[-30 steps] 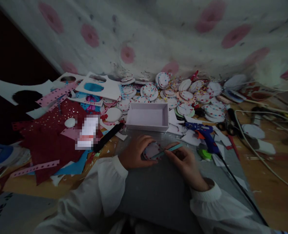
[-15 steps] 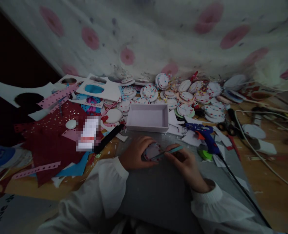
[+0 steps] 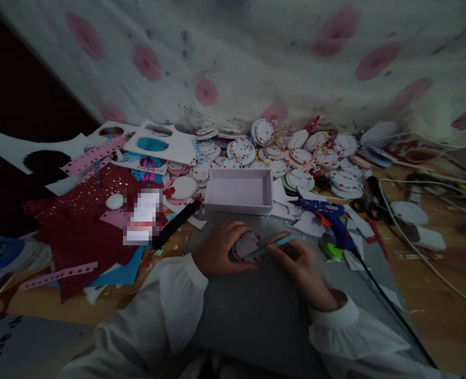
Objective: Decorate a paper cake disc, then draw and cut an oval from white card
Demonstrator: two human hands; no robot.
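My left hand [image 3: 221, 249] is curled round a small white paper disc [image 3: 246, 246] with red dots along its rim, thumb below and fingers above. The disc is just above the grey mat. In my right hand [image 3: 297, 261] is a pair of slim teal tweezers [image 3: 278, 243], pinched between thumb and fingers. Their narrow tip points left and lies over the disc's lower right part. Whether the tip grips anything is too small to tell.
Behind my hands stands an open white box [image 3: 238, 209]. Several dotted disc stacks [image 3: 240, 151] line the curtain. A blue glue gun [image 3: 341, 229] with its cord lies right, near a green piece [image 3: 331, 251]. Dark red sheets [image 3: 86, 237] and a black stick-like thing [image 3: 176, 225] lie left.
The tweezers and my right hand have shifted very slightly over the disc. My left hand keeps its hold in the same place.
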